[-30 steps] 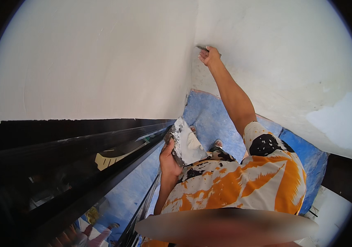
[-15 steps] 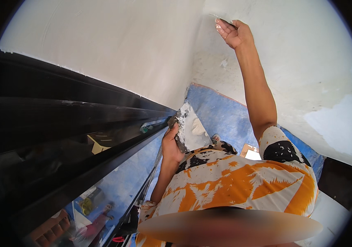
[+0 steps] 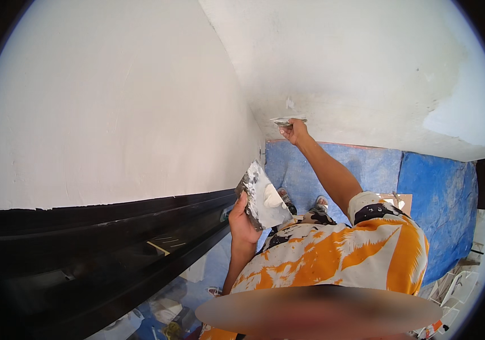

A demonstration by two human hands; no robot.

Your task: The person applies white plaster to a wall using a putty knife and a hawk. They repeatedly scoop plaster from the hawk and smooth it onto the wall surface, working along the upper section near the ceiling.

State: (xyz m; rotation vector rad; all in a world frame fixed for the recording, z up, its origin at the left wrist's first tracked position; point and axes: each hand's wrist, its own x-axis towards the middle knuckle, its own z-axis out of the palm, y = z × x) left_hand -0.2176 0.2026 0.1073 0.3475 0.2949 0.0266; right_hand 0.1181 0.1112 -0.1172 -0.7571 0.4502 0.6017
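My left hand [image 3: 243,222] is closed on the edge of a flat metal plate [image 3: 255,187], smeared with dried and fresh plaster. A lump of off-white putty [image 3: 272,196] lies on the plate's upper face. With my right arm stretched forward, my right hand [image 3: 295,132] grips a wide putty knife [image 3: 288,121] whose blade sits at the lower part of the far wall [image 3: 356,68]. Just above the blade is a small fresh white patch of putty [image 3: 290,103]. Most of the knife's handle is hidden by my fingers.
A smooth off-white wall [image 3: 112,102] stands close on the left, above a dark frame with glass [image 3: 112,238]. Blue sheeting [image 3: 435,198] covers the floor. A board [image 3: 398,202] lies by my right elbow, and a white metal rack [image 3: 456,292] stands at the lower right.
My right hand has come down the far wall with the putty knife, from high up to near the floor. My left hand still holds the plate. The view has turned.
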